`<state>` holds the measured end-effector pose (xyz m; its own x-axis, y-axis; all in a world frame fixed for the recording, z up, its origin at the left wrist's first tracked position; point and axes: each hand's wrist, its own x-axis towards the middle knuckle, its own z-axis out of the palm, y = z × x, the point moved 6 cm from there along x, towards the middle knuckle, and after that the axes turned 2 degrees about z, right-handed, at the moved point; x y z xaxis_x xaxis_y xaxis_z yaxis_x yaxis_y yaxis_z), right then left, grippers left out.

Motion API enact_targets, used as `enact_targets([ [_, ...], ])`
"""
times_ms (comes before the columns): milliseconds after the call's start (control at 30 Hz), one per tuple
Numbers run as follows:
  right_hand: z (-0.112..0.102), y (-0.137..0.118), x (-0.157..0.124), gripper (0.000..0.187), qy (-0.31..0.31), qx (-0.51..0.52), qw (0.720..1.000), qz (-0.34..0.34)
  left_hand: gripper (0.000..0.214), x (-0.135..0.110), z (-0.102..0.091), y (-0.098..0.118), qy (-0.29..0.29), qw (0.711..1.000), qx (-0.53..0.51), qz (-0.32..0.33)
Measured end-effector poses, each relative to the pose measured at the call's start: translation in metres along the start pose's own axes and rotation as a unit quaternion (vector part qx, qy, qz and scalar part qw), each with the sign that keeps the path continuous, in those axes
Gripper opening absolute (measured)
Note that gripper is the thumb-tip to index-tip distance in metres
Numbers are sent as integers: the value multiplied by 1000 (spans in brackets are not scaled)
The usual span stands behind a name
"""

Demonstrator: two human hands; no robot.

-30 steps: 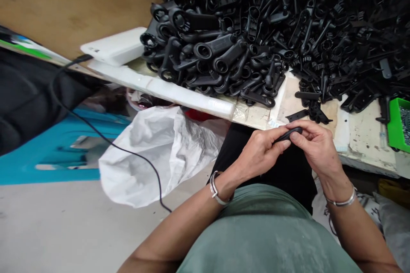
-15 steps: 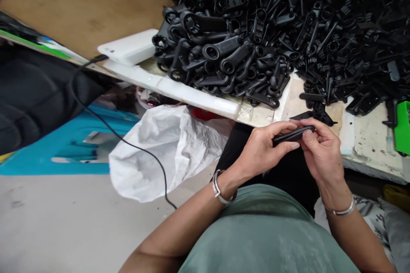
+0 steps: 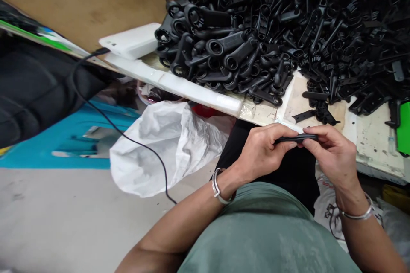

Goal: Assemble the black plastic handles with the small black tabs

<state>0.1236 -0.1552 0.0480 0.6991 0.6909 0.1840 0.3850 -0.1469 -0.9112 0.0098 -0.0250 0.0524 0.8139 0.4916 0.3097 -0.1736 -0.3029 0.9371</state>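
Note:
Between my two hands is a slim, elongated black plastic part (image 3: 299, 137), held level just off the table's front edge. My left hand (image 3: 264, 147) pinches its left end between thumb and fingers. My right hand (image 3: 333, 149) grips the right end the same way. Fingers cover both ends, so its exact shape is partly hidden. Beyond the hands, a few loose black plastic pieces (image 3: 322, 113) lie on the tabletop. Behind them rises a large heap of black plastic arm-like parts (image 3: 233, 47), many with round ring ends.
A white box-shaped device (image 3: 131, 42) with a black cable (image 3: 128, 136) sits at the table's left edge. A white sack (image 3: 163, 149) hangs below, by a blue plastic object (image 3: 35, 145). A green item (image 3: 403, 130) stands at the far right of the worktable (image 3: 378, 145).
The black part has turned from slanted to nearly level. My right hand has moved a little right and down along it; my left hand stays in almost the same place.

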Motion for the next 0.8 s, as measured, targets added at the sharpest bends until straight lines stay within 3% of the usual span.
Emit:
enact_targets([
  [100, 6, 2, -1, 11, 26, 10, 1000, -1, 8, 2, -1, 1, 2, 999, 47, 22],
  [200, 13, 5, 2, 9, 6, 45, 999, 3, 8, 7, -3, -3, -10, 997, 73, 8],
  [367, 4, -8, 9, 9, -24, -57, 995, -75, 18, 14, 4, -6, -160, 983, 91, -9],
  [433, 2, -14, 11, 8, -33, -94, 990, -101, 17, 14, 6, -5, -186, 977, 108, 0],
  [667, 3, -42, -9, 10, -18, -160, 970, -184, 21, 3, 4, 15, -137, 974, 152, 96],
  [800, 6, -44, -10, 7, -3, -168, 974, -155, 19, 4, 3, 15, -111, 979, 139, 101],
])
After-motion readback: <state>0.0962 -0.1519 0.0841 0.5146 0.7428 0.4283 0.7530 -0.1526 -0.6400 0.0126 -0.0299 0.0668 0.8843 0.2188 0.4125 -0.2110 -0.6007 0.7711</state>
